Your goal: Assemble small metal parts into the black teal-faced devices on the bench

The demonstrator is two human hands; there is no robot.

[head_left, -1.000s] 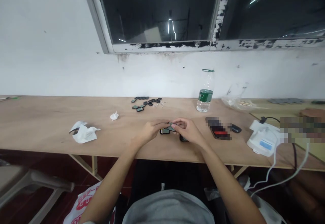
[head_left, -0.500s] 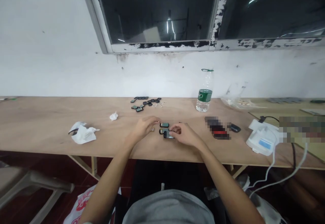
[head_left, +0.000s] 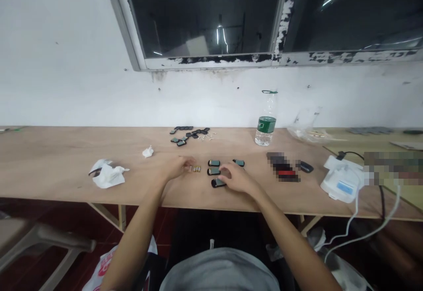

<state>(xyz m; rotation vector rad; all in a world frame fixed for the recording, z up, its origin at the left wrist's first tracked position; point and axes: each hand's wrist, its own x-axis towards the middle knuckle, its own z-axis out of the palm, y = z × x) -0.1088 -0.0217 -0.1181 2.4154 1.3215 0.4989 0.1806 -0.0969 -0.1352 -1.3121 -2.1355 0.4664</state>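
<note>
We see a long wooden bench (head_left: 49,163), its far edge against the wall. Below its near edge sits a white bag (head_left: 110,260) with red print we cannot make out. Toward the bench's right end lies a white box (head_left: 333,185) with a blue label, its writing too small for us to read. By the far edge, right of the middle, stands a clear bottle (head_left: 266,124); its green label carries pale print, also unreadable to us.

Our hands are over the middle of the bench, toward the near edge. Our right hand (head_left: 238,177) is loosely curved, thumb apart from the fingers, at the right ends of two dark modules (head_left: 213,171); we cannot tell whether it touches them. Our left hand (head_left: 179,167) has its fingers bent; we cannot tell whether they grip anything.

A crumpled tissue (head_left: 110,176) lies toward the bench's left end. Three grey-green-faced modules make a column between our hands, with a fourth beyond the right hand. More dark pieces (head_left: 181,142) cluster near the far edge. Small gold-coloured parts (head_left: 197,168) sit at our left fingertips, and tiny white bits (head_left: 206,137) lie beside the far cluster.
</note>
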